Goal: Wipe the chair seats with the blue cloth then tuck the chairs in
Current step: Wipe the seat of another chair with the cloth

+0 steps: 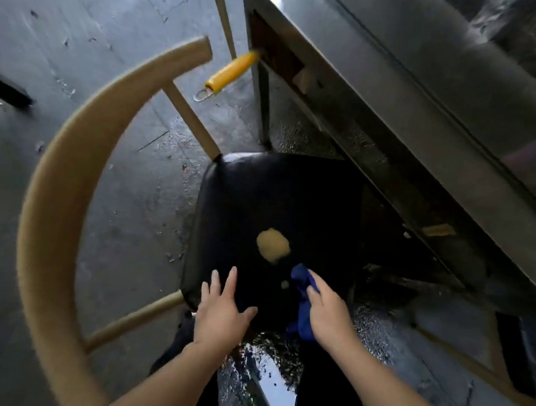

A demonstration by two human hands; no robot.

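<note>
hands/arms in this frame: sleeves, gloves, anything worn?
Both forearms are bare up to the frame edge: no sleeves show. The left hand and right hand wear no gloves. No rings, watch or wristbands are visible. Motion blur hides fine detail.

black seat [260,202] with tan patch [273,244], blue cloth [301,299], tan chair back [60,190], yellow handle [232,71]

Bare forearms, sleeveless; dark trousers [328,379].

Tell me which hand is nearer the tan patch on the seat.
Right hand, gripping the blue cloth just below the tan patch; left hand lies farther down-left.
</note>
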